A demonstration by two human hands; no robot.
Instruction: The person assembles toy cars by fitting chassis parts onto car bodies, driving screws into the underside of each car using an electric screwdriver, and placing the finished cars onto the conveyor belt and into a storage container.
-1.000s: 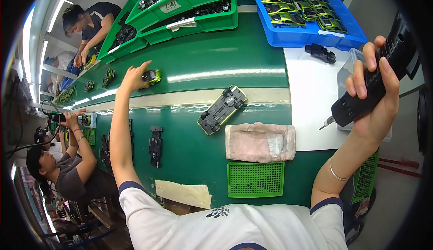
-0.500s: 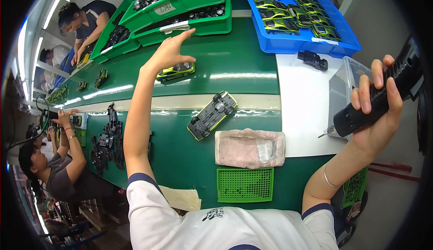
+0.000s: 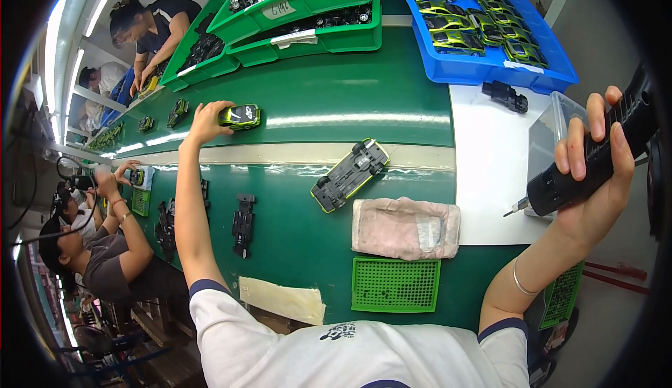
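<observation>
My left hand [image 3: 204, 123] reaches over the green bench, its thumb and fingers around the rear end of a yellow-green toy car [image 3: 241, 117] that stands on its wheels. A black electric screwdriver [image 3: 591, 157] is gripped in my right hand [image 3: 595, 185], its thin bit pointing left above a white sheet [image 3: 490, 178]. Between the hands, a second toy car [image 3: 348, 175] lies upside down and slanted, black chassis upward. Close in front of me are a pink padded cloth tray [image 3: 406, 249] and a green mesh basket [image 3: 395, 304] holding small dark pieces.
Green crates [image 3: 308, 48] of black chassis parts stand at the back. A blue bin [image 3: 514, 78] holds several toy cars. A black chassis [image 3: 505, 97] and a clear plastic box [image 3: 542, 143] are at right. Another chassis [image 3: 243, 225] lies left; co-workers sit farther left.
My left hand has moved left and nearer, from open above the toy car to closed around its end. That car is farther left. My right hand still holds the screwdriver.
</observation>
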